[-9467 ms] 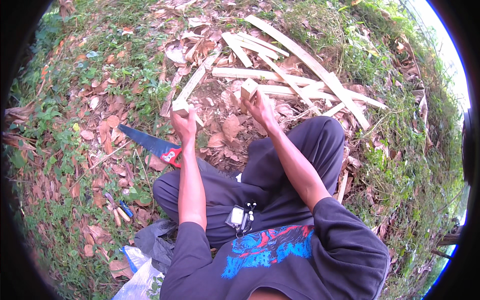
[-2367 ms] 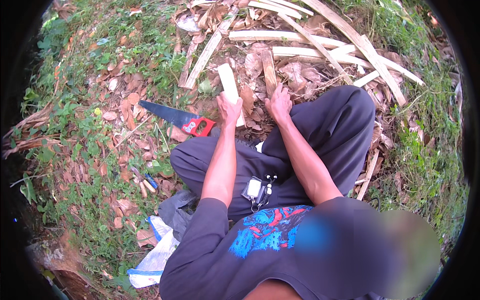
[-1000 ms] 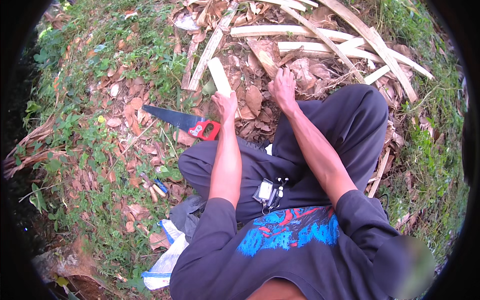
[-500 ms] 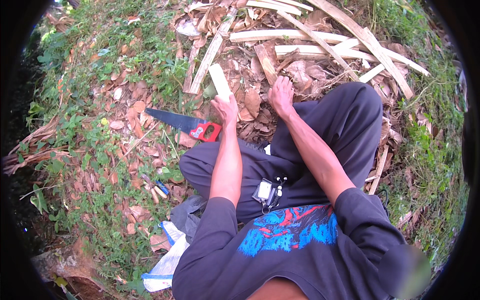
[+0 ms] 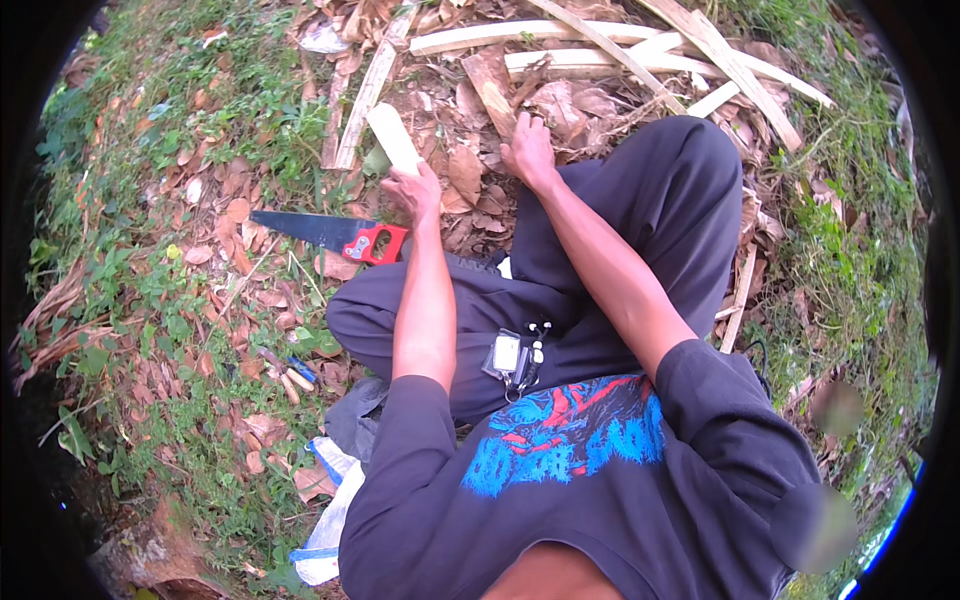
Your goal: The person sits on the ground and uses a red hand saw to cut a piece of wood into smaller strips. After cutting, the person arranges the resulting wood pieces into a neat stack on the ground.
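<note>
My left hand (image 5: 413, 190) is closed around the lower end of a short, pale wooden slat (image 5: 395, 137), whose free end points up and away from me. Just below that hand lies a handsaw (image 5: 320, 231) with a dark blade and red handle, on the leaves beside my left knee. My right hand (image 5: 530, 152) has its fingers curled, near the close end of a brown piece of wood (image 5: 488, 92). Whatever those fingers may hold is hidden.
Long pale wooden strips (image 5: 570, 62) lie crossed on dry leaves at the far side. Two narrow boards (image 5: 372, 90) lie left of them. Small hand tools (image 5: 290, 377) and a white-and-blue sack (image 5: 335, 505) rest in the grass to my left. My bent legs (image 5: 640, 215) frame the near ground.
The view has shifted, so everything appears further left and mostly higher. My left hand still grips the slat, and my right hand stays curled beside the brown piece.
</note>
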{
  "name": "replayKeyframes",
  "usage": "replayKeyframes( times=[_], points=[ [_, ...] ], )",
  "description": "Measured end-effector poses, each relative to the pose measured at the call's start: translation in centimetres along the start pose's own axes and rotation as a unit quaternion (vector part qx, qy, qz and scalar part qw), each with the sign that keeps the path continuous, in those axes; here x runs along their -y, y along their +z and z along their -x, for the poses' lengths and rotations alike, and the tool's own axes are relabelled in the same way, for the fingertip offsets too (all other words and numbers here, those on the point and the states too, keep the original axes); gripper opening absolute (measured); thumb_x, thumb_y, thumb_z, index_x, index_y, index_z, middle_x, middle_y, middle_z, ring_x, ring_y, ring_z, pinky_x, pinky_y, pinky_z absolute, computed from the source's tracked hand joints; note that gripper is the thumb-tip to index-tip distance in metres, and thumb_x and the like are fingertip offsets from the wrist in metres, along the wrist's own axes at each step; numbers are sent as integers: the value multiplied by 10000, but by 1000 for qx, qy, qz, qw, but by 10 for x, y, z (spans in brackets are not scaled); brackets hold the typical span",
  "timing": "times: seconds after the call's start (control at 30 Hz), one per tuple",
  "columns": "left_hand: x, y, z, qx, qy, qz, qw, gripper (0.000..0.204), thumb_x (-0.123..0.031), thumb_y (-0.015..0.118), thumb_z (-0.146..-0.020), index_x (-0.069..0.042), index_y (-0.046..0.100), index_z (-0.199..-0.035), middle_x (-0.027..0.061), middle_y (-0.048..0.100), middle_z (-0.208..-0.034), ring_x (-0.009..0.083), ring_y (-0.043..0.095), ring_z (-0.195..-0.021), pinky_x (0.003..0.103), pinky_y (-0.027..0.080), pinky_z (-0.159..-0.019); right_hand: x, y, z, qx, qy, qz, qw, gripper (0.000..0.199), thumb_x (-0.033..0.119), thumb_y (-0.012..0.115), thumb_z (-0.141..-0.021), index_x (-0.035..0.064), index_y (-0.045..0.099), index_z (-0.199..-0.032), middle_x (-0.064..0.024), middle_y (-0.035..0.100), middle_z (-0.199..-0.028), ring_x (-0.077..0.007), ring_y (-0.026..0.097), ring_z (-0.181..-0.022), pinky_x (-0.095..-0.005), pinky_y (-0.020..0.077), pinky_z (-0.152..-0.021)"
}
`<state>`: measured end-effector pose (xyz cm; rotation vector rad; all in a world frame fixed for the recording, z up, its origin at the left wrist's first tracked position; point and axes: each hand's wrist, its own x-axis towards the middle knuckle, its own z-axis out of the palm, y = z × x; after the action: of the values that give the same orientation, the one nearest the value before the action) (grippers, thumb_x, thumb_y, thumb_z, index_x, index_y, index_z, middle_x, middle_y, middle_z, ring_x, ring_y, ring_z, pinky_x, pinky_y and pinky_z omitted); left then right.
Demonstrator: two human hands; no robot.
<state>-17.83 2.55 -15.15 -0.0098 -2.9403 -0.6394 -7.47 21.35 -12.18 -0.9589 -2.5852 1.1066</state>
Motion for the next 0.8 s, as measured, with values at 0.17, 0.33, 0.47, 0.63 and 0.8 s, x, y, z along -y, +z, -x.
replayKeyframes(
  times=[0.17,0.33,0.47,0.63,0.8],
  points=[
    [3,2,-9,28,-2,23,999,559,-341,582,-840,109,453,-1144,277,470,-1076,416,518,-1031,494,457,-868,2,2,-3,-7,7,-6,1000,560,192,712,-768,-26,409,-1185,-275,485,-1141,-446,515,-1072,-507,470,-899],
    [0,0,-10,53,-2,28,998,633,-310,636,-787,104,417,-1214,320,455,-1129,437,493,-1073,499,423,-938,2,-4,-5,0,25,1,1000,557,211,725,-750,-29,442,-1165,-271,493,-1144,-427,526,-1074,-500,476,-889],
    [1,5,-13,53,25,4,998,735,-382,657,-774,124,394,-1237,327,489,-1123,448,511,-1064,509,428,-928,20,-62,9,-108,-66,5,992,501,259,703,-783,-45,501,-1126,-262,494,-1115,-436,491,-1086,-523,448,-872],
    [26,12,-25,74,-76,-13,994,809,-460,681,-753,108,404,-1259,348,480,-1194,457,518,-1096,510,418,-969,50,-246,82,-213,-217,-94,948,243,185,654,-876,19,598,-1045,-152,658,-969,-297,645,-944,-392,500,-839],
    [3,5,-22,119,-83,12,989,807,-483,688,-749,77,432,-1270,342,483,-1206,446,517,-1124,491,416,-986,-100,-309,233,-248,129,6,960,180,153,590,-891,7,594,-997,-158,625,-893,-293,636,-810,-364,515,-781]
  ],
)
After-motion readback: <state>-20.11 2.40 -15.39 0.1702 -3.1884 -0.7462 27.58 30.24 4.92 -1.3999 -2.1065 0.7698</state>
